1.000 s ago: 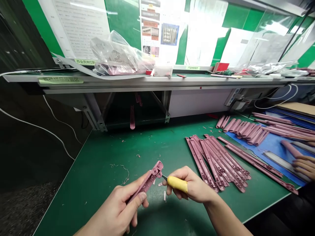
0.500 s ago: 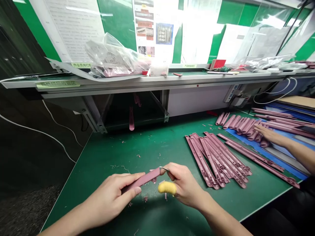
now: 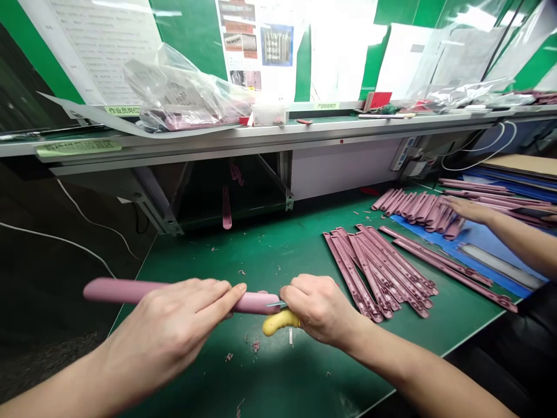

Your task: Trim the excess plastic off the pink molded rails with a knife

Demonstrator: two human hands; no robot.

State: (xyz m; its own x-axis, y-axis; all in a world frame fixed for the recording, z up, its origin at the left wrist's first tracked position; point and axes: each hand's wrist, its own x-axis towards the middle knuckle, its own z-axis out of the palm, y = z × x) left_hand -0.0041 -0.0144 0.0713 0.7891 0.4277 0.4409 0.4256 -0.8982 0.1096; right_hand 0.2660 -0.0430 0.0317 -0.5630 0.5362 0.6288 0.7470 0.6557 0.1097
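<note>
My left hand (image 3: 187,316) is closed around a long pink plastic strip (image 3: 126,290), rounded on top and lying nearly level across the view. At the strip's right end, my right hand (image 3: 319,307) grips a deburring tool with a thin metal blade (image 3: 276,303); its handle is hidden in the fingers. The blade touches the strip's tip. A yellow finger cot (image 3: 281,322) covers my right thumb, just under that tip. Pink shavings (image 3: 256,346) and a small white piece (image 3: 290,337) lie on the green bench below.
Several pink strips (image 3: 378,270) lie hollow side up on the green bench (image 3: 278,383) to the right. Behind them, another person's hand (image 3: 467,209) touches a row of pink strips (image 3: 418,209) by a blue sheet (image 3: 496,247). A shelf (image 3: 313,130) with a plastic bag (image 3: 183,87) crosses the back.
The strip has swung from pointing away to nearly level, its long end now out to the left. My left hand has turned palm down over it. The blade now lies against the tip.
</note>
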